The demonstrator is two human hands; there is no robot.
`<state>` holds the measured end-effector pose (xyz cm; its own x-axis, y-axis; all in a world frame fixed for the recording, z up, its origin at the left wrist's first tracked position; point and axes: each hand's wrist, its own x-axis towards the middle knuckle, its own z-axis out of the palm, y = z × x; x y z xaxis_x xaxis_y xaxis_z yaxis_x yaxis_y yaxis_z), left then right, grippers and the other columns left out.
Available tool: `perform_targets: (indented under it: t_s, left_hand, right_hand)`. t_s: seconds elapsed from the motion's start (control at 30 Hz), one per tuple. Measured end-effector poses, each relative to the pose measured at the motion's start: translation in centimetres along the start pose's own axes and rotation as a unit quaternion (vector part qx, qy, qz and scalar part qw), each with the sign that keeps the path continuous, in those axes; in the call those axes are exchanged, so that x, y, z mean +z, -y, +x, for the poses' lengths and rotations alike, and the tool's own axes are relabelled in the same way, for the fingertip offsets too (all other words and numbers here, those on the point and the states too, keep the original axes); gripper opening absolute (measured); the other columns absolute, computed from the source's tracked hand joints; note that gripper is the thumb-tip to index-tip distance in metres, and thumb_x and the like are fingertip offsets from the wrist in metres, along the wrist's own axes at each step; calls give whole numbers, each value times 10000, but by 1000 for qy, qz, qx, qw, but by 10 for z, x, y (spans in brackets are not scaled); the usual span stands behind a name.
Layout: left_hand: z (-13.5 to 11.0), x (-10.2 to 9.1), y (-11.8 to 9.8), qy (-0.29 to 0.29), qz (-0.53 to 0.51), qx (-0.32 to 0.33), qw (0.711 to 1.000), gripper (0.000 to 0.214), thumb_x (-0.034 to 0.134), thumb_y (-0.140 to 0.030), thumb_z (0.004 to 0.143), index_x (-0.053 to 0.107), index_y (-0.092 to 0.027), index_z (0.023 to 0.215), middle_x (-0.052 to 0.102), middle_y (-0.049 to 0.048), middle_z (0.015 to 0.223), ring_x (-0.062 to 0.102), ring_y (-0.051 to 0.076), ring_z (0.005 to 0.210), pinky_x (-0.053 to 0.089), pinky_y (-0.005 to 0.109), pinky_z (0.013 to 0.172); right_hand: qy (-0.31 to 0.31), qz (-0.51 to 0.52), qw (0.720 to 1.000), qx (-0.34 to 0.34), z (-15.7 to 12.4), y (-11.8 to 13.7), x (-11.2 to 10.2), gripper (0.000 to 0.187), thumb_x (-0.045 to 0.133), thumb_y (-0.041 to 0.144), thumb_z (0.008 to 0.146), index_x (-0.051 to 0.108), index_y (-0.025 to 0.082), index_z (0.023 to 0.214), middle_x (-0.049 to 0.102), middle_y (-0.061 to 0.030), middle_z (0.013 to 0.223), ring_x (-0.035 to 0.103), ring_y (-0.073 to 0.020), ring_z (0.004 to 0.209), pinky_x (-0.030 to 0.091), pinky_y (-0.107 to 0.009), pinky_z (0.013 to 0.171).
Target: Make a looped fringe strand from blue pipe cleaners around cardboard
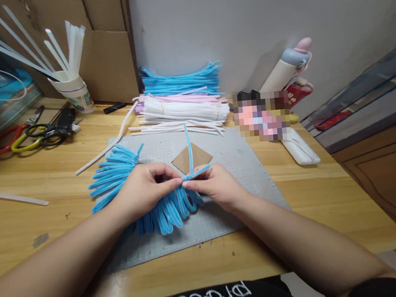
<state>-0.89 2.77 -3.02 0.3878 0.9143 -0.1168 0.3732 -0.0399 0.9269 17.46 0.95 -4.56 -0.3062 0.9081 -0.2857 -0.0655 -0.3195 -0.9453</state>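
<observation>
A bundle of blue pipe cleaners [117, 176] lies on a grey cutting mat [241, 172], fanned out at the left and bent into loops at the front. My left hand [146, 187] is closed in a pinch on the middle of the bundle. My right hand [215, 186] pinches a single blue pipe cleaner [189, 151] that wraps the bundle, one end sticking up, the other pointing right. The fingertips of both hands meet over the loops. A small brown cardboard square [191, 158] lies on the mat just behind the hands.
Stacks of blue, pink and white pipe cleaners [183, 101] lie at the back of the wooden table [34, 218]. Scissors [40, 134] and a cup of white sticks [75, 92] stand back left. A cardboard box [106, 50] leans behind. A white bottle [283, 74] is at right.
</observation>
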Motion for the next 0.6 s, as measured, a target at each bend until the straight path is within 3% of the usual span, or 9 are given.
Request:
perform_targets:
  t_s: [0.2,0.4,0.6]
  left_hand:
    - [0,1,1,-7,9,-6,1000,231,675,-388,723,706,-160,751,642,-3,641,525,119,589,390,216,547]
    - [-1,1,1,-11,-8,-41,999,265,682,-419,710,701,-160,765,663,5,668,546,127,590,408,215,549]
    - [1,1,2,7,-30,-34,999,274,689,-432,705,703,-162,751,666,7,664,557,128,592,421,219,558]
  right_hand:
    - [-26,19,999,-21,0,-1,0,344,845,324,561,679,186,830,666,12,770,583,-122,735,456,-278,732]
    - [3,-48,999,-24,-1,-3,-3,290,788,409,634,643,165,698,587,29,635,502,-111,609,390,-265,592]
    - [17,-20,999,-27,2,-7,-2,278,779,418,643,693,172,739,664,-3,721,574,-150,732,441,-323,745]
